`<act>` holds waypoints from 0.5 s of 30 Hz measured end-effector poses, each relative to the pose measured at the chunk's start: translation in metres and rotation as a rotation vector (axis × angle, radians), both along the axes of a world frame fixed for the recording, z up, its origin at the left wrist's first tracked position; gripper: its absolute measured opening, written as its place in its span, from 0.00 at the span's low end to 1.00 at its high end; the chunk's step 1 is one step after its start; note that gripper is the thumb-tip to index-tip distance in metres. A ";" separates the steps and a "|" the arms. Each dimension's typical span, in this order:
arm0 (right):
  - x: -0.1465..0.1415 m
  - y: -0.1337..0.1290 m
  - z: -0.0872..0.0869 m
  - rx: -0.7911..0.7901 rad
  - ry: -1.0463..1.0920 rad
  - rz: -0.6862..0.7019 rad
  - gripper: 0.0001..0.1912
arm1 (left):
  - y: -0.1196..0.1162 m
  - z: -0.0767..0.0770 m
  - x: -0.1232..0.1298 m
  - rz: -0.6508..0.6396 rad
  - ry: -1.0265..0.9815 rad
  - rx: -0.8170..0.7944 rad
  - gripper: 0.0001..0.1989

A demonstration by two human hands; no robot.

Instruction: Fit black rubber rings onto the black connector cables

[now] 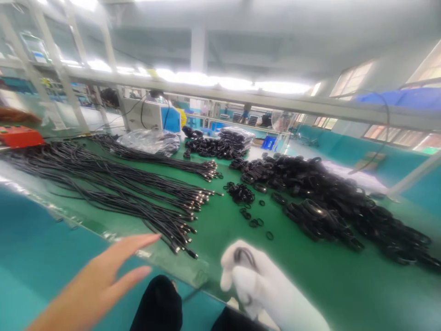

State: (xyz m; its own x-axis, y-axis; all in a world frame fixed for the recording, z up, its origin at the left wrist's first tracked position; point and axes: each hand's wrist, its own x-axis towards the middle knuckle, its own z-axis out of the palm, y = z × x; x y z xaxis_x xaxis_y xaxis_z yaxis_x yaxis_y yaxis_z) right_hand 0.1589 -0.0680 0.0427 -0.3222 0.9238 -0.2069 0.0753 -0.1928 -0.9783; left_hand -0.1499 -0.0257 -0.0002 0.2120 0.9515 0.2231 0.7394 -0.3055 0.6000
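Our left grip — fingers and thumb apart — is near the cables on the tabletop; our right grip is clamped on a dark loop, with small rings beyond it.

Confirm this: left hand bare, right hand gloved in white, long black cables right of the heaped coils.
Wrong side: the head view shows the long black cables left of the heaped coils. The left hand is indeed bare, the right hand gloved in white.
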 end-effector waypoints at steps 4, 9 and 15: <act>-0.008 -0.002 0.016 0.185 -0.073 -0.001 0.17 | -0.011 0.052 0.098 -0.524 -0.229 -0.480 0.23; 0.030 -0.007 0.037 0.136 -0.324 -0.247 0.11 | 0.003 0.039 0.102 -0.416 -0.264 -0.414 0.20; 0.040 0.000 0.033 -0.039 -0.192 -0.016 0.08 | 0.038 0.012 0.054 -0.071 0.045 -0.157 0.22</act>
State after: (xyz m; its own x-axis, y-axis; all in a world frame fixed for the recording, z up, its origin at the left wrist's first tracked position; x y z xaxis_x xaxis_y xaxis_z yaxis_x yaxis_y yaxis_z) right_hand 0.1992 -0.0680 0.0752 -0.2588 0.9186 -0.2986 0.2564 -0.2328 -0.9381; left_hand -0.0964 0.0120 0.0118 0.2865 0.9561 0.0617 0.7465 -0.2632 0.6111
